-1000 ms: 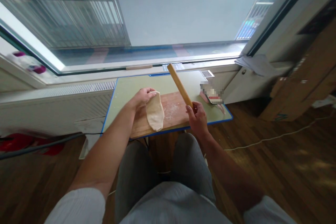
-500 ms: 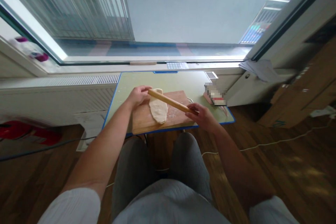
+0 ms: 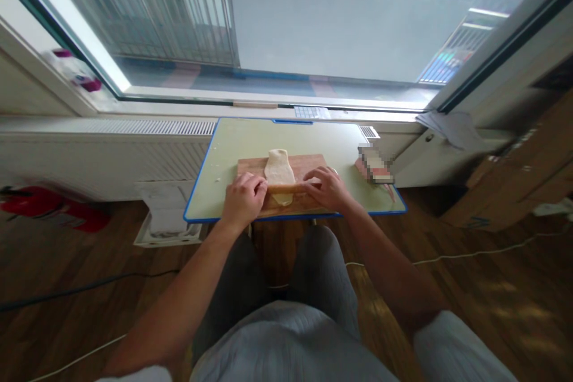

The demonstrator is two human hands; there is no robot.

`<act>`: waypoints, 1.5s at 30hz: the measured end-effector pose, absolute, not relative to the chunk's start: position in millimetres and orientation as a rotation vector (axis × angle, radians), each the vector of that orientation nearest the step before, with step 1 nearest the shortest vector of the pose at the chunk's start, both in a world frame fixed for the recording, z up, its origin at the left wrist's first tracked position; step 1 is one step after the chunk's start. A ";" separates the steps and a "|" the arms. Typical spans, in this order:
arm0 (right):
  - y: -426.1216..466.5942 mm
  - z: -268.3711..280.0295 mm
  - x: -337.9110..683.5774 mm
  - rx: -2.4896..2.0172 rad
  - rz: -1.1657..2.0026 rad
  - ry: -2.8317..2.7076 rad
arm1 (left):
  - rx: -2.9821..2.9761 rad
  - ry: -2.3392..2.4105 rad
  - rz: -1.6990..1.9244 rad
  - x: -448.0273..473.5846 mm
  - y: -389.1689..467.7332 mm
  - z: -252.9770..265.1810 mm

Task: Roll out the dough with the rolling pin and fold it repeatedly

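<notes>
A rolling pin (image 3: 285, 188) lies crosswise over the lower part of a flat, pale piece of dough (image 3: 279, 166). My left hand (image 3: 246, 193) is closed around the pin's left end. At its right end, my right hand (image 3: 326, 187) grips with bent fingers. Both ends of the pin are hidden under my hands. A tip of dough shows on the near side of the pin. Beneath the dough is a wooden board (image 3: 308, 162), set on a pale green table (image 3: 242, 134) with a blue edge.
On the table's right side sits a partly pixelated item (image 3: 376, 166). A red fire extinguisher (image 3: 54, 208) lies at the left, near a white tray (image 3: 168, 239). Cardboard boxes (image 3: 501, 185) stand at the right. A window (image 3: 322, 30) and a radiator (image 3: 170, 126) are behind the table.
The rolling pin has gone from slanted above the dough to level across its near part. My left hand has come down towards me, and my right hand has shifted slightly left. The view has shifted slightly.
</notes>
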State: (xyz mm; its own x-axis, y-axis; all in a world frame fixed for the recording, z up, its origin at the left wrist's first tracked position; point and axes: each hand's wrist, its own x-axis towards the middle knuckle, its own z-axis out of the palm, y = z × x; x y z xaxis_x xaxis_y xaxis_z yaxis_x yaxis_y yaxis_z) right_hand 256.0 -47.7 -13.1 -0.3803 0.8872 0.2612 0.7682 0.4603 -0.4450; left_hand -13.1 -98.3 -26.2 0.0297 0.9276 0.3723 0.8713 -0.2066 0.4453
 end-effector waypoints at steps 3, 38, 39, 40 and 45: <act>-52.2 -16.4 243.9 -1.563 0.174 -2.205 | 2.187 2.048 0.872 -6.6 -112.3 -22.4; -122.2 -47.9 222.2 -1.659 -0.065 -1.967 | 2.180 2.081 0.804 13.5 -154.1 -28.6; -131.7 -51.0 225.2 -1.636 -0.073 -1.969 | 2.191 2.064 0.808 13.7 -164.9 -29.9; -140.8 -54.2 227.9 -1.614 -0.080 -1.969 | 2.200 2.050 0.810 14.1 -174.9 -31.3; -155.6 -63.0 231.7 -1.626 -0.107 -1.964 | 2.201 2.039 0.864 15.4 -189.8 -35.9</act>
